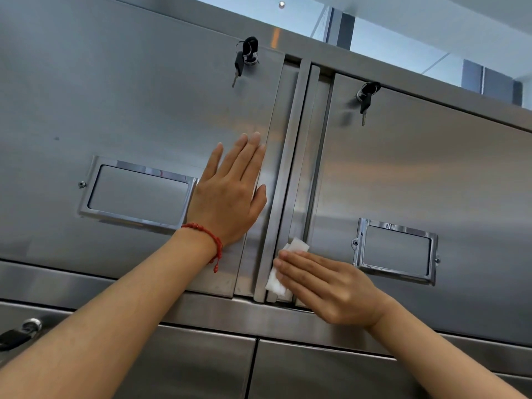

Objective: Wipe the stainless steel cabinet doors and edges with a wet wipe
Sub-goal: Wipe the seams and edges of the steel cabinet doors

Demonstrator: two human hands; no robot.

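Observation:
Two upper stainless steel cabinet doors fill the view: the left door point(138, 110) and the right door point(431, 174). Between them runs a vertical steel edge strip point(290, 156). My left hand point(230, 194), with a red bracelet at the wrist, lies flat with straight fingers on the left door near its right edge. My right hand point(325, 286) presses a white wet wipe point(280, 279) with straight fingers against the lower part of the strip between the doors. Part of the wipe is hidden under my fingers.
Each door has a lock with black keys hanging, the left keys point(244, 57) and the right keys point(365, 97), and a framed label holder point(135, 194), point(395, 250). Lower cabinet doors point(316, 372) sit beneath a horizontal rail. Another lock point(23, 331) shows at bottom left.

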